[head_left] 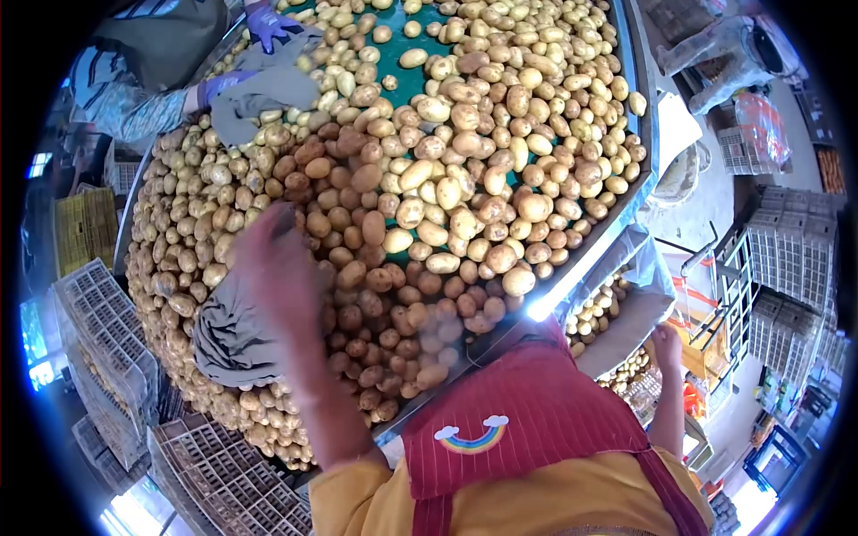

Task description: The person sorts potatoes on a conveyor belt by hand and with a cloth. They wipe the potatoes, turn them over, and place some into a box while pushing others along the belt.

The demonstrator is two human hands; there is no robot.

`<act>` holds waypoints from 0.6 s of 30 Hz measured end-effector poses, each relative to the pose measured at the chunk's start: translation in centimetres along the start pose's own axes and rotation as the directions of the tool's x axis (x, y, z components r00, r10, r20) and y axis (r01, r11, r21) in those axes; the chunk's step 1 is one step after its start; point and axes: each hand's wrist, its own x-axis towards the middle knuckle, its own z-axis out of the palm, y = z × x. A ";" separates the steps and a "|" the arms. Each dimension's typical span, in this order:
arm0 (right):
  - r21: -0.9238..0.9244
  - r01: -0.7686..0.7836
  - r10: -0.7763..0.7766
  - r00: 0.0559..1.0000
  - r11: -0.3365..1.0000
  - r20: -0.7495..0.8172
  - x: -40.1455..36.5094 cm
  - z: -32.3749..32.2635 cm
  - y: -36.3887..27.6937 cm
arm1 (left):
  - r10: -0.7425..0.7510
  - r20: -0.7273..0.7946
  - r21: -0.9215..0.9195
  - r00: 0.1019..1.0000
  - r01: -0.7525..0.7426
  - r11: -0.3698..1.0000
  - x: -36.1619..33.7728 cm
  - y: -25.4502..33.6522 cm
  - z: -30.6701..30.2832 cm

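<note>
My left hand (273,246) is smeared by motion above the heap of potatoes (429,183) on the table. A dark patch shows at its fingertips, and I cannot make out whether it is something held. Just below that hand, a crumpled grey cloth (234,335) lies on the potatoes. Low on the right side, my right hand (666,344) is beside the edge of a grey sack-like liner (617,344) around more potatoes (599,313). Its fingers are too small and partly hidden to show whether they grip the liner.
Across the table, another person's purple-gloved hands (271,25) are at a grey cloth (268,89) on the potatoes. Green table surface (407,45) shows between them. Plastic crates (107,326) stand left, and stacked crates (791,237) right. A metal rim (639,89) borders the table.
</note>
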 end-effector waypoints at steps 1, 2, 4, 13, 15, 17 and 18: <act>-0.004 0.162 -0.162 0.984 0.987 -0.081 2.1 0.4 -2.8 | -0.125 0.247 -0.192 0.961 0.175 0.966 0.8 4.2 3.9; 0.144 0.351 -0.307 0.916 0.925 -0.258 2.2 -0.3 -9.6 | 0.122 0.280 -0.248 0.952 -0.051 0.968 0.7 4.4 9.6; 0.296 0.457 -0.365 0.875 0.839 -0.319 2.5 -1.2 -18.9 | 0.217 0.346 -0.186 0.913 -0.160 0.969 0.8 6.4 16.3; 0.974 -0.119 -0.630 0.746 0.192 0.216 2.4 1.7 -36.3 | 0.276 0.266 -0.091 0.924 -0.261 0.961 0.7 9.0 18.8; 0.947 -0.320 -0.645 0.724 0.000 0.244 1.2 2.0 -39.4 | 0.388 0.215 -0.300 0.896 -0.318 0.899 -1.8 10.7 16.4; 0.886 -0.460 -0.560 0.750 -0.059 0.351 0.7 1.7 -41.3 | 0.505 0.330 -0.512 0.798 -0.298 0.805 -3.0 12.3 13.1; 0.897 -0.443 -0.562 0.742 -0.004 0.364 2.1 3.0 -40.6 | 0.516 0.391 -0.596 0.762 -0.217 0.773 -3.3 11.9 12.9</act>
